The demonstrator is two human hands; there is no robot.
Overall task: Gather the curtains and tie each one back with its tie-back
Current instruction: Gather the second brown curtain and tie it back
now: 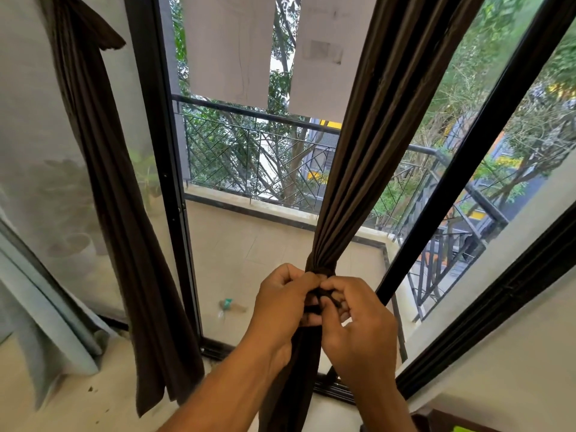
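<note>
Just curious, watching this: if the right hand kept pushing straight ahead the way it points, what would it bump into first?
Probably the gathered brown curtain itself; the right hand already pinches the tie-back around it. Depth is uncertain.

A black-framed sliding glass door [174,188] is seen at centre, with a tiled balcony floor [265,263] beyond. A metal railing [249,145] and trees [486,98] are seen toward twelve and two o'clock, in daylight.
</note>
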